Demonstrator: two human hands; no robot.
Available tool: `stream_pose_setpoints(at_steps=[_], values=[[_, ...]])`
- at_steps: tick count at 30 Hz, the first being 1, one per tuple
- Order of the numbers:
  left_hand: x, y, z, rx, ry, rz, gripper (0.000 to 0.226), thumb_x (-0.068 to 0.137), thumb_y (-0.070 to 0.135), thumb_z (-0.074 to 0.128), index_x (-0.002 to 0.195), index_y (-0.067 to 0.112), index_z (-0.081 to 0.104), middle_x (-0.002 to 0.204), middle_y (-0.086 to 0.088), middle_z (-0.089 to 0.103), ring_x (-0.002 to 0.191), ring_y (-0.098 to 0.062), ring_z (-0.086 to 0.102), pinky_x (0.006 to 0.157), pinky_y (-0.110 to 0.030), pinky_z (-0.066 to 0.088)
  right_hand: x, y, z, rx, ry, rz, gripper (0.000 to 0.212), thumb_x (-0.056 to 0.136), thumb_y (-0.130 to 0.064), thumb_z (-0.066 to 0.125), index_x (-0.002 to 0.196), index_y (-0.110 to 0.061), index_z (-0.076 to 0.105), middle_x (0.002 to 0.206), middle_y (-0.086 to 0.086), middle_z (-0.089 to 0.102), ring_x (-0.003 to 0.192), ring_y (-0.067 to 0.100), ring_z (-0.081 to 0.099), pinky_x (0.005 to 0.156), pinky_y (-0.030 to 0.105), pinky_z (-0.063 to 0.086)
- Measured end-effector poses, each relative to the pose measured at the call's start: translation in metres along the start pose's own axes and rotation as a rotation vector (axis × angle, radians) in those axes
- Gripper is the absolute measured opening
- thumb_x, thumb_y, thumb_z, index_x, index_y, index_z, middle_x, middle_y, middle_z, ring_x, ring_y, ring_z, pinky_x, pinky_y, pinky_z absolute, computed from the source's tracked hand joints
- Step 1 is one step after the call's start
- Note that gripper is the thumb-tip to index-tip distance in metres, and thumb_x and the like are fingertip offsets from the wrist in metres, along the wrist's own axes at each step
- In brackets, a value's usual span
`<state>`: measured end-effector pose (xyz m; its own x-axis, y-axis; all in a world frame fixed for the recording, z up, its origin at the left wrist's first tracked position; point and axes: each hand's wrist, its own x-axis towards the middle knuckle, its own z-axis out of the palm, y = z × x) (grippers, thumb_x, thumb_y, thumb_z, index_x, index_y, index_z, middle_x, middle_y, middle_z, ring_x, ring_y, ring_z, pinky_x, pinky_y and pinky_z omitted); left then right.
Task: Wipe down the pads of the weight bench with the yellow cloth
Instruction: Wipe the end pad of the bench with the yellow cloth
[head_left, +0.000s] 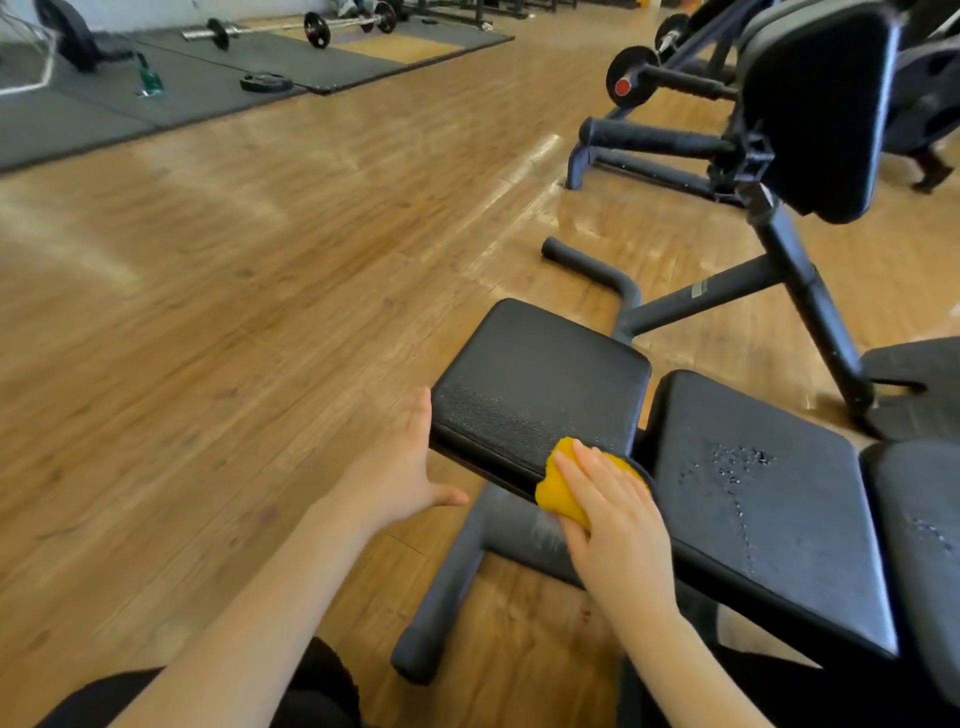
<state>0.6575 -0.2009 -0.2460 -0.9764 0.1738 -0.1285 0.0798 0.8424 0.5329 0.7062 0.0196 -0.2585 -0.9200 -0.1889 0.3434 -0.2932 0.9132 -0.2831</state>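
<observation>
Pressing yellow cloth (563, 493) under R hand (618, 525) fingers, seat pad (535, 379) corner, L hand (400, 467) flat, open

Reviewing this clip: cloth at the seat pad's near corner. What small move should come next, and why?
Probably sweep the yellow cloth forward across the seat pad. The right hand presses it on the near corner, droplets glisten ahead on that pad, and the left hand steadies the pad's left edge.
</observation>
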Motion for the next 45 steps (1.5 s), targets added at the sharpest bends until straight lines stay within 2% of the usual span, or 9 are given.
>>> stream_pose_setpoints(at_steps=[9,20,26,28,31,34,37,41,45], values=[[0.003,0.009,0.002,0.026,-0.016,-0.069,0.133,0.061,0.041,0.081,0.143,0.011,-0.018,0.155,-0.003,-0.014,0.143,-0.017,-0.003,0.114,-0.032,0.015,0.052,-0.053,0.031,-0.150,-0.124,-0.118,0.067,0.047,-0.027,0.088,0.109,-0.016,0.067,0.115,0.005,0.067,0.103,0.022,0.065,0.082,0.036,0.053],[-0.008,0.010,0.009,0.065,0.058,0.048,0.127,0.065,0.053,0.072,0.143,0.011,-0.019,0.153,0.000,-0.020,0.141,-0.011,-0.013,0.111,-0.023,0.002,0.018,-0.010,0.003,-0.156,-0.074,-0.052,0.063,0.058,-0.022,0.084,0.117,-0.017,0.062,0.124,0.003,0.062,0.112,0.020,0.061,0.091,0.035,0.048],[-0.011,0.000,0.002,-0.005,-0.002,0.005,0.125,0.066,0.044,0.077,0.144,0.016,-0.016,0.154,0.006,-0.014,0.141,-0.006,-0.007,0.113,-0.024,0.009,0.079,-0.071,0.027,-0.113,-0.334,-0.161,0.076,0.089,-0.030,0.056,0.146,-0.011,0.011,0.156,0.008,0.006,0.144,0.025,0.007,0.116,0.037,0.010],[-0.011,0.005,0.001,0.005,0.014,-0.003,0.120,0.069,0.048,0.073,0.144,0.013,-0.014,0.155,0.001,-0.012,0.142,-0.010,-0.006,0.114,-0.025,0.009,0.071,-0.062,0.028,-0.060,-0.289,-0.193,0.074,0.086,-0.025,0.060,0.145,-0.012,0.018,0.156,0.007,0.012,0.143,0.022,0.014,0.115,0.036,0.016],[-0.009,0.017,0.001,0.074,0.045,-0.001,0.115,0.072,0.057,0.063,0.144,0.009,-0.012,0.154,-0.004,-0.014,0.142,-0.013,-0.011,0.114,-0.028,0.004,0.048,-0.034,0.013,-0.036,-0.195,-0.243,0.073,0.059,-0.018,0.082,0.126,-0.016,0.055,0.135,0.003,0.052,0.120,0.019,0.054,0.094,0.034,0.049],[-0.013,0.025,0.003,0.175,0.038,0.004,0.112,0.075,0.062,0.056,0.144,0.009,-0.016,0.152,-0.005,-0.024,0.140,-0.016,-0.019,0.114,-0.030,0.002,0.024,-0.003,-0.004,0.002,-0.151,-0.234,0.071,0.055,-0.017,0.085,0.121,-0.019,0.059,0.129,-0.001,0.058,0.113,0.016,0.059,0.088,0.033,0.051],[-0.016,0.027,0.007,0.224,0.037,-0.006,0.113,0.075,0.065,0.052,0.143,0.009,-0.019,0.150,-0.006,-0.029,0.138,-0.017,-0.024,0.114,-0.032,-0.002,0.022,0.019,-0.024,0.193,-0.219,-0.099,0.058,0.083,-0.015,0.065,0.135,-0.028,0.042,0.142,-0.009,0.042,0.125,0.006,0.043,0.106,0.028,0.037],[-0.012,0.027,0.012,0.152,0.056,-0.012,0.110,0.077,0.064,0.050,0.142,0.008,-0.020,0.149,-0.007,-0.030,0.131,-0.011,-0.030,0.112,-0.031,-0.008,0.088,0.050,-0.038,0.365,-0.053,0.256,0.047,0.088,-0.021,0.058,0.134,-0.025,0.044,0.129,0.001,0.057,0.117,0.020,0.052,0.094,0.028,0.040],[-0.010,0.024,0.018,0.111,0.015,-0.011,0.111,0.078,0.064,0.050,0.142,0.007,-0.020,0.149,-0.009,-0.030,0.127,-0.011,-0.034,0.117,-0.036,0.004,0.141,0.068,-0.014,0.237,-0.201,0.374,0.047,0.091,-0.027,0.054,0.136,-0.018,0.041,0.133,0.010,0.053,0.123,0.029,0.047,0.092,0.031,0.039]])
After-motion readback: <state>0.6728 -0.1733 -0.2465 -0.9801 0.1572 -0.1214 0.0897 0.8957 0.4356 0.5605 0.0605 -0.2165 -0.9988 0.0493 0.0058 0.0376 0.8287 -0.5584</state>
